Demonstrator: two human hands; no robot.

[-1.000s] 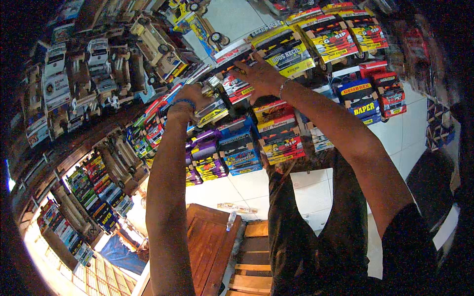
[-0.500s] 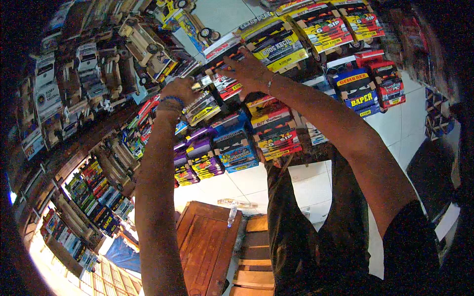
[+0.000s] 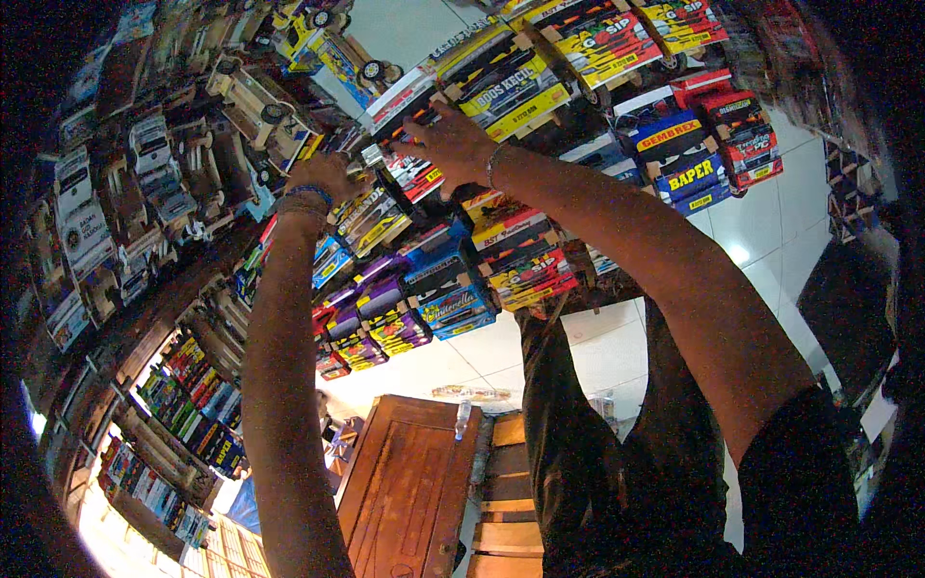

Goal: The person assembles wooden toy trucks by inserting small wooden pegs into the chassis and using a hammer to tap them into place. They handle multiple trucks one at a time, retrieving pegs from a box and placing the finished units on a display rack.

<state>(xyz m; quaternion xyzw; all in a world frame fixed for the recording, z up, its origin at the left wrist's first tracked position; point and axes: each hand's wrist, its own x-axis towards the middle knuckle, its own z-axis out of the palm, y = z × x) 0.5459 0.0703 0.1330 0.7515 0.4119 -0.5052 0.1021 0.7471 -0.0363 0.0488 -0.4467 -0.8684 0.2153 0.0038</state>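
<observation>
Many painted wooden toy trucks stand packed in rows before me. My right hand point(image 3: 451, 146) spans a red, white and black toy truck point(image 3: 414, 175), fingers on its far side and thumb on the near side. At the left end of that truck is my left hand point(image 3: 323, 178), with its fingers curled; what they hold is hidden. A small silvery part point(image 3: 373, 154) shows beside those fingers. Just below the left hand sits a grey and yellow toy truck point(image 3: 374, 223). A blue toy truck point(image 3: 453, 294) and a red and yellow one point(image 3: 525, 255) stand nearer to me.
Unpainted wooden truck bodies point(image 3: 260, 111) and white trucks point(image 3: 82, 207) crowd the left. A yellow and black truck point(image 3: 506, 82) stands beyond my right hand. Nearer are a brown wooden panel point(image 3: 409, 482), a plastic bottle point(image 3: 463, 419) and wooden slats point(image 3: 506, 535) on the tiled floor.
The whole view has shifted, so the trucks and both hands appear farther left. Both hands stay at the same red, white and black toy truck.
</observation>
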